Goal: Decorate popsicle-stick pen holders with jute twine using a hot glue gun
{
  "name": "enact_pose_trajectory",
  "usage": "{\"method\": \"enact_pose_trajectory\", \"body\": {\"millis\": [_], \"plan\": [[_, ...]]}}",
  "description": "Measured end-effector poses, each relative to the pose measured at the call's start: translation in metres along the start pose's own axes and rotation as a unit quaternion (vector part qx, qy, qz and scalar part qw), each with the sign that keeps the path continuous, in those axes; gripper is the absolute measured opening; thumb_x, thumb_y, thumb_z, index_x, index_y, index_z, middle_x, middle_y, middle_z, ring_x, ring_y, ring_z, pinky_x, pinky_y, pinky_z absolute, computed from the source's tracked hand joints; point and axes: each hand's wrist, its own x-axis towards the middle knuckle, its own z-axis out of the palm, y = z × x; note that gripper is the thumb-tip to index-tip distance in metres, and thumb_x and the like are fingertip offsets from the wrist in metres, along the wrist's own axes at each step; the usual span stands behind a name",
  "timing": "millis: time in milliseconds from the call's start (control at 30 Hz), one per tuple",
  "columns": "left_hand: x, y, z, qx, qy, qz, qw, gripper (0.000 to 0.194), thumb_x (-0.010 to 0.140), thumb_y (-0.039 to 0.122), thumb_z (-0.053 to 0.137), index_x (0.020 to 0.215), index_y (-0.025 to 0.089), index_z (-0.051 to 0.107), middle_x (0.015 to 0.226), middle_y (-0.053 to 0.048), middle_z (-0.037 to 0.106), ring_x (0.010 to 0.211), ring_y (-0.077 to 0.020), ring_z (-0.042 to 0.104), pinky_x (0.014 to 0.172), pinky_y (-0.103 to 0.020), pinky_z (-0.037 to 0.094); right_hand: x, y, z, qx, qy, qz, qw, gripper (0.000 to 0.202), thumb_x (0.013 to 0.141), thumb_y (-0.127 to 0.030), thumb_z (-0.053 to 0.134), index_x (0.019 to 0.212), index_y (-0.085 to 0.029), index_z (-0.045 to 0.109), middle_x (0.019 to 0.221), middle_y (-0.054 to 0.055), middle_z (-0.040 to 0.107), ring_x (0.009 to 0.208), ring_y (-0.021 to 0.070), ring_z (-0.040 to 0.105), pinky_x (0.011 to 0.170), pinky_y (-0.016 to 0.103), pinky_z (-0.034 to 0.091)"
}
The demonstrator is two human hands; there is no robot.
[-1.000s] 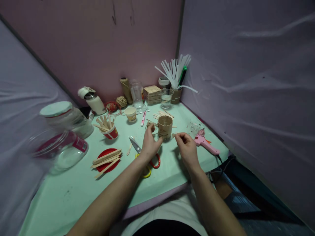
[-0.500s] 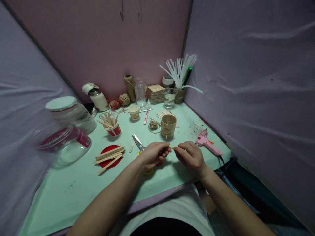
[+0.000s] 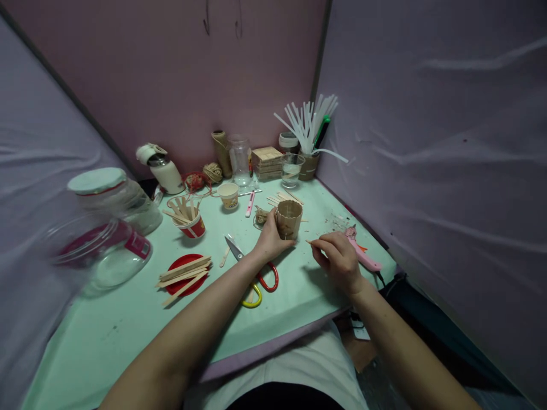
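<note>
My left hand (image 3: 274, 238) grips a small brown cup covered in wooden sticks (image 3: 289, 219), thumb at its near side and fingers round its left. In a pinch, my right hand (image 3: 337, 259) holds a thin, pale wooden piece (image 3: 310, 242) pointing left toward the cup, apart from it. Under my left forearm lie scissors with one red and one yellow handle (image 3: 269, 278), blades apart. A tangle of twine (image 3: 261, 216) sits just left of the cup. Close behind my right hand is a pink glue gun (image 3: 364, 255).
A red plate (image 3: 186, 291) bears several craft sticks; a red paper cup (image 3: 195, 229) holds more. Clear plastic jars (image 3: 113, 267) stand at the left. Along the back are a water cup (image 3: 292, 173), glue sticks (image 3: 305, 122) and a stack of wooden squares (image 3: 267, 162). A pink cutter (image 3: 250, 204) lies mid-table.
My left hand has left the small piece and moved forward to take hold of the stick-covered cup. My right hand keeps the piece, slightly farther right. The scissors' handles are now uncovered.
</note>
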Motion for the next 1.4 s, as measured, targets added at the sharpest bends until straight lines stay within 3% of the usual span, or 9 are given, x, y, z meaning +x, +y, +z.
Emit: {"method": "enact_pose_trajectory", "body": {"millis": [167, 300, 367, 500, 600, 933, 1033, 1167, 1400], "plan": [[0.004, 0.003, 0.004, -0.012, 0.004, 0.006, 1.0, 0.096, 0.056, 0.02, 0.084, 0.14, 0.017, 0.039, 0.136, -0.016, 0.058, 0.126, -0.0328, 0.056, 0.107, -0.044, 0.043, 0.005, 0.006, 0.003, 0.005, 0.007, -0.002, 1.0, 0.023, 0.09, -0.007, 0.063, 0.106, -0.023, 0.064, 0.082, 0.005, 0.065, 0.074, 0.0189, 0.058, 0.066, 0.033, 0.048], [0.001, 0.011, -0.001, -0.035, 0.01, -0.057, 0.998, 0.083, 0.057, 0.022, 0.084, 0.13, 0.015, 0.046, 0.125, -0.015, 0.064, 0.115, -0.0313, 0.061, 0.1, -0.043, 0.048, 0.014, 0.008, 0.003, 0.015, 0.025, -0.006, 1.0, 0.022, 0.088, -0.006, 0.064, 0.105, -0.021, 0.066, 0.083, 0.005, 0.065, 0.075, 0.0191, 0.06, 0.067, 0.033, 0.049], [-0.005, 0.017, -0.005, -0.097, -0.011, -0.099, 0.99, 0.079, 0.06, 0.025, 0.084, 0.129, 0.016, 0.047, 0.125, -0.014, 0.065, 0.114, -0.0297, 0.062, 0.099, -0.042, 0.049, 0.02, 0.009, 0.001, 0.012, 0.03, -0.014, 0.999, 0.023, 0.088, -0.006, 0.065, 0.106, -0.021, 0.065, 0.083, 0.005, 0.065, 0.075, 0.019, 0.06, 0.068, 0.033, 0.048], [-0.026, 0.031, -0.016, -0.262, -0.067, -0.195, 0.943, 0.072, 0.065, 0.036, 0.085, 0.126, 0.02, 0.049, 0.123, -0.013, 0.067, 0.107, -0.0279, 0.066, 0.089, -0.04, 0.053, 0.033, 0.008, -0.007, -0.009, 0.014, -0.068, 0.998, 0.024, 0.091, -0.01, 0.064, 0.112, -0.023, 0.064, 0.082, 0.004, 0.065, 0.072, 0.0174, 0.059, 0.066, 0.032, 0.048], [-0.044, 0.039, -0.023, -0.341, -0.096, -0.204, 0.913, 0.075, 0.065, 0.036, 0.085, 0.128, 0.021, 0.049, 0.125, -0.012, 0.066, 0.105, -0.0265, 0.066, 0.086, -0.037, 0.054, 0.041, 0.005, -0.011, -0.015, -0.004, -0.128, 0.992, 0.025, 0.093, -0.012, 0.062, 0.116, -0.022, 0.063, 0.082, 0.004, 0.066, 0.073, 0.0169, 0.059, 0.066, 0.031, 0.05], [-0.072, 0.046, -0.032, -0.353, -0.12, -0.202, 0.905, 0.074, 0.068, 0.034, 0.082, 0.132, 0.023, 0.047, 0.116, -0.008, 0.067, 0.094, -0.0199, 0.064, 0.081, -0.03, 0.048, 0.072, -0.005, -0.022, -0.001, -0.024, -0.295, 0.955, 0.018, 0.093, -0.007, 0.055, 0.106, -0.013, 0.068, 0.081, 0.008, 0.068, 0.074, 0.018, 0.061, 0.061, 0.032, 0.052], [-0.074, 0.048, -0.033, -0.361, -0.114, -0.205, 0.903, 0.072, 0.067, 0.036, 0.083, 0.13, 0.025, 0.05, 0.112, -0.006, 0.068, 0.093, -0.0203, 0.064, 0.078, -0.029, 0.048, 0.077, -0.008, -0.026, -0.013, -0.051, -0.314, 0.948, 0.022, 0.095, -0.008, 0.051, 0.103, -0.016, 0.07, 0.08, 0.006, 0.068, 0.072, 0.0172, 0.06, 0.059, 0.032, 0.051], [-0.078, 0.055, -0.032, -0.374, -0.097, -0.231, 0.893, 0.06, 0.071, 0.043, 0.077, 0.124, 0.028, 0.055, 0.101, -0.004, 0.067, 0.081, -0.0182, 0.063, 0.063, -0.025, 0.044, 0.08, -0.009, -0.028, -0.007, -0.063, -0.329, 0.942, 0.025, 0.093, -0.007, 0.051, 0.1, -0.021, 0.072, 0.079, 0.005, 0.069, 0.072, 0.0164, 0.061, 0.061, 0.031, 0.052], [-0.082, 0.057, -0.027, -0.367, -0.101, -0.247, 0.891, 0.056, 0.075, 0.051, 0.07, 0.125, 0.03, 0.056, 0.094, -0.002, 0.066, 0.074, -0.0172, 0.06, 0.057, -0.023, 0.04, 0.08, -0.01, -0.031, 0.002, -0.062, -0.335, 0.94, 0.025, 0.093, -0.006, 0.051, 0.091, -0.016, 0.074, 0.079, 0.007, 0.067, 0.072, 0.0168, 0.058, 0.061, 0.031, 0.05]]}}
